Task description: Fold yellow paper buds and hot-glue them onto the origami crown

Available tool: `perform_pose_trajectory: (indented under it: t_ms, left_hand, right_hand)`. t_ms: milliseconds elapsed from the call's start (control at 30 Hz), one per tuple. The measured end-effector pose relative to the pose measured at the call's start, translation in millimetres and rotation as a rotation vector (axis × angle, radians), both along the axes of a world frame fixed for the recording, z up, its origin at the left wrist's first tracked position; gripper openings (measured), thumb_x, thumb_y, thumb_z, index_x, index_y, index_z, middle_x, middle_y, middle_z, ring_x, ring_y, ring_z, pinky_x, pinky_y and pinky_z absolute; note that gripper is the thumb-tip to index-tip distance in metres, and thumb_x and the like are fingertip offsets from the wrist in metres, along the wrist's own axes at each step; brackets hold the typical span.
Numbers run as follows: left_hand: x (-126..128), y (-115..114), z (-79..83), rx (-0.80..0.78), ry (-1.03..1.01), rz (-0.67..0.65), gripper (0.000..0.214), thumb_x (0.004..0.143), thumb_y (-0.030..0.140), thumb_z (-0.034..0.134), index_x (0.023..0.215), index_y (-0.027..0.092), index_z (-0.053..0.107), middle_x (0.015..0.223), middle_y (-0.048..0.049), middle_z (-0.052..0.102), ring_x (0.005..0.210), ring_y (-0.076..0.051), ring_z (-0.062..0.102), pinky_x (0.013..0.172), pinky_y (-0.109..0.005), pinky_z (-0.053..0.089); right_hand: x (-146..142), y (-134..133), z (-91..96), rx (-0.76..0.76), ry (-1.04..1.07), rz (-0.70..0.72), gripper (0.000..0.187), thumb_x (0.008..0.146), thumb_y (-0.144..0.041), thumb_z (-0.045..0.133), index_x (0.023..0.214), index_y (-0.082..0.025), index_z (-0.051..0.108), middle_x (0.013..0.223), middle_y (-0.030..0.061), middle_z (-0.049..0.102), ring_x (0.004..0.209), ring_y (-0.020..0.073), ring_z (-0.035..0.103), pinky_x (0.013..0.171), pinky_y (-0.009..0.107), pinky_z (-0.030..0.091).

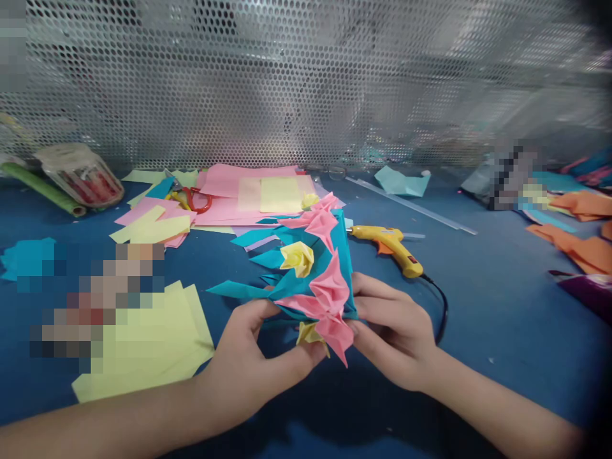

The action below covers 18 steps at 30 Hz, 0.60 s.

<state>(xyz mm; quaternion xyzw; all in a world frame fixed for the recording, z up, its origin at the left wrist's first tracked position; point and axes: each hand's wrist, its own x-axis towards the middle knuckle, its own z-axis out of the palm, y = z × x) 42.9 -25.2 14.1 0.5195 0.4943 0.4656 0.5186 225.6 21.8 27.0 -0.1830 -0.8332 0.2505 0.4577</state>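
Between my two hands is a folded paper flower ornament (329, 287), with a blue body, pointed blue petals, pink blossoms and small yellow flowers. My left hand (258, 357) grips its lower left, thumb against a yellow flower near the bottom pink blossom. On the other side, my right hand (396, 328) pinches the blue edge at the lower right, its fingertips partly hidden behind the ornament. Just beyond my right hand lies a yellow hot glue gun (389, 242), nozzle pointing left toward the ornament, its black cord curving down behind my wrist.
Pink and yellow paper sheets (229, 197) lie at the back with red-handled scissors (198, 203). Yellow sheets (162, 338) are at left. A plastic jar (83, 175) and green roll (43, 188) stand back left. Clear glue sticks (415, 207) and orange paper pieces (574, 242) lie right.
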Motion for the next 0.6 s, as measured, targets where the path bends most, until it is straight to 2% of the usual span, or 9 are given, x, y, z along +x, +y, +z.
perform_pose_trajectory:
  t_ms: [267,600]
  left_hand:
    - [1.1,2.3,2.4,-0.005,-0.06,-0.015,0.015,0.068,0.023,0.079,0.082,0.027,0.077,0.09,0.0039,0.079,0.092,-0.02,0.07,0.087,-0.027,0.053]
    - [0.2,3.8,3.3,0.015,-0.093,-0.052,0.014,0.069,0.022,0.08,0.082,0.028,0.077,0.089,0.0055,0.079,0.091,-0.018,0.07,0.087,-0.025,0.052]
  right_hand:
    - [0.1,0.9,0.1,0.011,0.01,-0.004,0.016,0.091,-0.014,0.053,0.081,-0.018,0.066,0.073,0.0057,0.062,0.065,0.0142,0.059,0.058,0.023,0.052]
    - [-0.8,0.9,0.1,0.012,0.023,-0.005,0.02,0.092,-0.016,0.051,0.081,-0.018,0.067,0.072,0.0059,0.062,0.065,0.0151,0.06,0.057,0.024,0.053]
